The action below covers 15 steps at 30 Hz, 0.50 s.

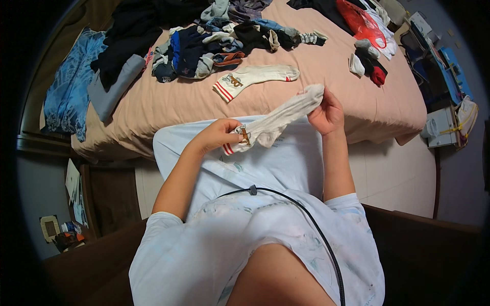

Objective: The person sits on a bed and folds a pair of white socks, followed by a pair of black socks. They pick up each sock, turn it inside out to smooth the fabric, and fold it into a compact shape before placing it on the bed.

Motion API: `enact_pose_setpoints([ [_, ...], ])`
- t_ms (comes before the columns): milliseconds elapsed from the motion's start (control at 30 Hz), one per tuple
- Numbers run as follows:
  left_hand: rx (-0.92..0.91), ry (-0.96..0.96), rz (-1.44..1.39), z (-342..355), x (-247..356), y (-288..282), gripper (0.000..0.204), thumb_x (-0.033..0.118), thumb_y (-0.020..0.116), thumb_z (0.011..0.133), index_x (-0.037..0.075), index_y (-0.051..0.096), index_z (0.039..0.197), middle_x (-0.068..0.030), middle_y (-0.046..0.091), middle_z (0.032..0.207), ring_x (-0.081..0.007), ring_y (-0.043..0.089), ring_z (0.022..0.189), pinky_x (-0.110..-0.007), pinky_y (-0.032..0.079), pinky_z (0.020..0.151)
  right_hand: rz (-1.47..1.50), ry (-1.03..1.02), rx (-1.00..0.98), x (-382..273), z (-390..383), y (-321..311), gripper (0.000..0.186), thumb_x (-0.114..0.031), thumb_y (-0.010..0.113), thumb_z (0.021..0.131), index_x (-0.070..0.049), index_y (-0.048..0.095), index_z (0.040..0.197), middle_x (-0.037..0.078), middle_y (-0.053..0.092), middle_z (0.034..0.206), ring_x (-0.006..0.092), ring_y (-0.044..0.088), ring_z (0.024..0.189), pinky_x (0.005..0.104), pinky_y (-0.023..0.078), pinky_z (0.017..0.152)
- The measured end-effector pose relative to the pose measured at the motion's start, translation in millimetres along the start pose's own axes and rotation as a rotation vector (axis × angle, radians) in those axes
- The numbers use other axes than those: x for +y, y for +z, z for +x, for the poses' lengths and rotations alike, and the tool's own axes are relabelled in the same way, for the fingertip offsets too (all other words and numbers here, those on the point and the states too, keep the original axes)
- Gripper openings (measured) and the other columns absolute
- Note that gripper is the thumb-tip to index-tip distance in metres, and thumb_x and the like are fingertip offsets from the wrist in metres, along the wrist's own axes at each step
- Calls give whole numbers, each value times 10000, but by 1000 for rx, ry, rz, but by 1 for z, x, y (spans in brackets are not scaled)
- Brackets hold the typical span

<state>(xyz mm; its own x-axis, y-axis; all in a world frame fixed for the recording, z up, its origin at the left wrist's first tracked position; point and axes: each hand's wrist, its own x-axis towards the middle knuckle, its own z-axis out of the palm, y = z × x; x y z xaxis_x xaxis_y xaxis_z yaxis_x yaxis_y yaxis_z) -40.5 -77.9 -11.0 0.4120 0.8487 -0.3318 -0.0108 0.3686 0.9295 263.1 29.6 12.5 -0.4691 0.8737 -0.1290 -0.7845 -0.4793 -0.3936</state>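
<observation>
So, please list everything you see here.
Bed: one, peach, ahead
Held sock: one, cream, red-striped, near centre
Lying sock: one, same colours, on bed
Clothes pile: uncounted, mixed, bed's middle
Small heap: uncounted, mixed, bed's right
Plastic bag: one, red, beyond small heap
Lacy cloth: one, blue, bed's left
Folded cloth: one, grey, bed's left
Dark clothes: uncounted, black, bed's left
Papers: several, whitish, left edge
Clutter: several, blue, white, right edge
Floor: one, pale, beneath
Garment: one, pale blue, worn
Cord: one, black, over garment
Left fingers: one set, at striped end
Right fingers: one set, at opposite end
</observation>
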Motion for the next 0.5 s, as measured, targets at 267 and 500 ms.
enact_pose_setpoints([
  [267, 678, 311, 402, 27, 35, -54, 166, 35, 614, 780, -1, 648, 939, -34, 650, 800, -92, 594, 758, -250, 484, 683, -727, 97, -49, -55, 26, -22, 119, -119, 649, 860, -13, 632, 912, 24, 602, 755, 102, 545, 646, 194, 431, 552],
  [500, 1038, 1185, 1141, 66, 79, -61, 272, -91, 586, 689, 26, 641, 928, -122, 644, 1025, -306, 617, 976, -358, 486, 870, -1134, -606, -205, -50, 99, -11, 134, 61, 550, 836, 7, 623, 934, 61, 647, 939, 120, 604, 825, 215, 478, 745],
])
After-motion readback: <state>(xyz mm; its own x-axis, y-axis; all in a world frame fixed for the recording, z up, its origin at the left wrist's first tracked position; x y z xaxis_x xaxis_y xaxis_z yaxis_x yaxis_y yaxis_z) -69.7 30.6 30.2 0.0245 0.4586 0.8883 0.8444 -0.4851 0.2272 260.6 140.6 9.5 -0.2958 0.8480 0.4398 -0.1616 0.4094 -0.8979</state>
